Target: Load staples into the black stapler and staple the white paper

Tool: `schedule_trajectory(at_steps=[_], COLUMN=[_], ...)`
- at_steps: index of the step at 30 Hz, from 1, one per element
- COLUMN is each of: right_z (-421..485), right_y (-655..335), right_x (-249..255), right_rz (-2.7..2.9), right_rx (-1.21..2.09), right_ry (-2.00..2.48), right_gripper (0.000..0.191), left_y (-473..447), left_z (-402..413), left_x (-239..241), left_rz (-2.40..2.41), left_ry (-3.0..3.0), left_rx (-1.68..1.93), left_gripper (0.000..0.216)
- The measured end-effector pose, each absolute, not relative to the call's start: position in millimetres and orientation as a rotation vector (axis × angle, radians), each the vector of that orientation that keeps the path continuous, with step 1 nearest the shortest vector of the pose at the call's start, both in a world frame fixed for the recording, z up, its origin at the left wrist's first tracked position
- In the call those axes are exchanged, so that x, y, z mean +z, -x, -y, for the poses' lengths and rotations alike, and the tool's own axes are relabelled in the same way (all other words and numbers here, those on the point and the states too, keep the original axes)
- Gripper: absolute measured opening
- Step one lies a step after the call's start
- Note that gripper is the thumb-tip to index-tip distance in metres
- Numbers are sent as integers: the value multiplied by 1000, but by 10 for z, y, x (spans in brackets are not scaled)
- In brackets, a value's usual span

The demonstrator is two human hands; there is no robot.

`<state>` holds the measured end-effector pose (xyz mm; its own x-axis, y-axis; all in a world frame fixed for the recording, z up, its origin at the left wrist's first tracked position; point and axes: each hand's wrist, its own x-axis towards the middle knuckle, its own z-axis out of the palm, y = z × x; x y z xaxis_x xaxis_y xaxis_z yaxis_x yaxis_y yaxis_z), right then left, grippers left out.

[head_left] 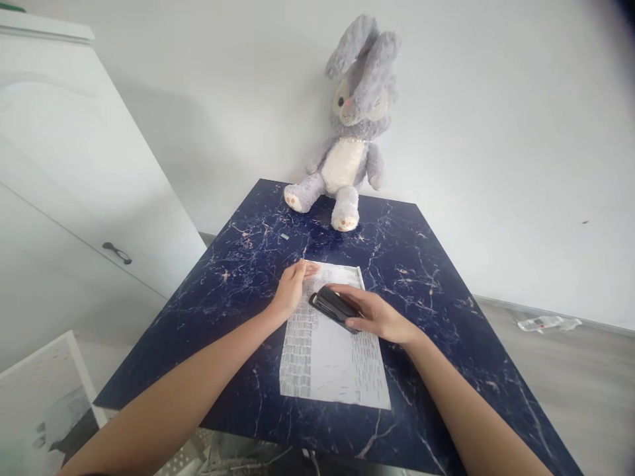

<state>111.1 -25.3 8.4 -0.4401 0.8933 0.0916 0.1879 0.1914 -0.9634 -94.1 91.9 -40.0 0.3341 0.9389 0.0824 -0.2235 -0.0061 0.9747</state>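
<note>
A white paper sheet (331,370) with rows of small dark marks lies on the dark blue marbled table (233,396). My left hand (292,291) rests at the sheet's upper left edge, its fingers stretched out over the paper. Held in my right hand (374,314) is a black stapler (333,307), tilted across the middle of the sheet, its front end pointing to the upper left. Thumb and fingers close around its rear half. Whether the stapler touches the paper I cannot tell.
A grey plush rabbit (344,162) sits at the table's far edge against the wall. A small pale strip (284,236) lies left of its feet. White cabinet (89,172) stands at left; clear plastic packaging (546,323) is on the floor at right.
</note>
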Motion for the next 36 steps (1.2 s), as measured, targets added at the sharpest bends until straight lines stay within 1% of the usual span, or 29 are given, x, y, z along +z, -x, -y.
schedule_trajectory(at_steps=[2, 6, 19, 29, 36], right_z=[239, 225, 188, 184, 197], right_y=[-1151, -1186, -1236, -1228, -1205], right_x=[100, 82, 23, 26, 92], right_rz=[1676, 1608, 1565, 1537, 1577], right_rx=[1419, 1566, 1682, 1721, 1677], right_ry=[923, 849, 799, 780, 839], right_gripper=[58, 59, 67, 69, 68], left_y=[945, 947, 980, 994, 989], left_z=[-938, -966, -999, -980, -962], left_x=[-406, -422, -377, -336, -334], left_rz=[-791, -804, -794, -775, -760], left_ry=[-1202, -1165, -978, -973, -1046], left_rx=[1090, 1093, 1083, 1068, 1048], left_gripper=[62, 61, 60, 62, 65])
